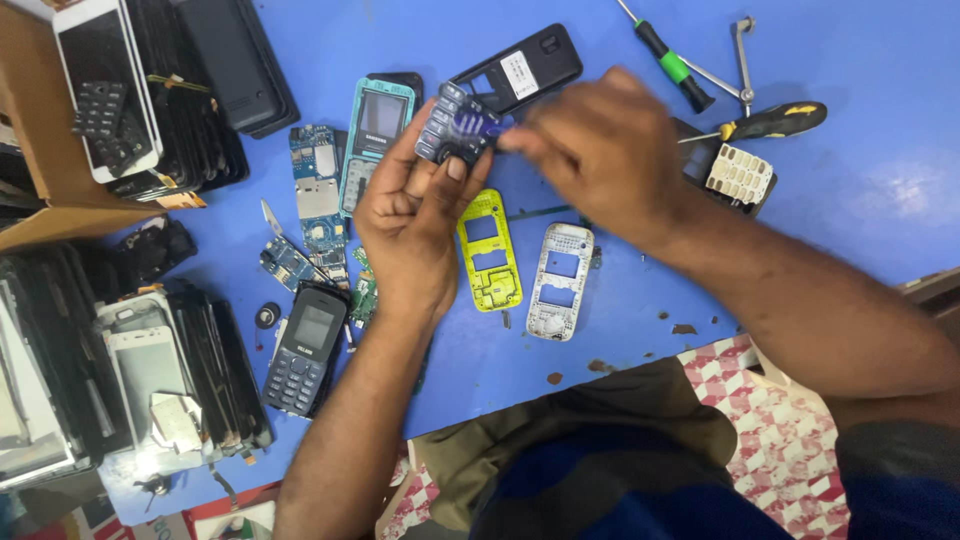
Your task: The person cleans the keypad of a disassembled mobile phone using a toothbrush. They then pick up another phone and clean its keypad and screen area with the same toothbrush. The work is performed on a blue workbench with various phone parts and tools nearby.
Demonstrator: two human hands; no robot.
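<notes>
Grasping keypad [455, 125], left hand [415, 215], right hand [600, 150] seemingly pinching its edge, blue table [850, 200] open beyond

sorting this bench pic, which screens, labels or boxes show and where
White label: rectangular, on the black back cover at top centre.
Teal phone: dark screen, left of the left hand.
Dark keypad phone: grey screen, lower left.
White smartphone: black screen, top left.
Cardboard box: brown, far left.

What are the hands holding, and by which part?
The left hand grips a keypad by its lower end; the right hand pinches its right edge.
</notes>
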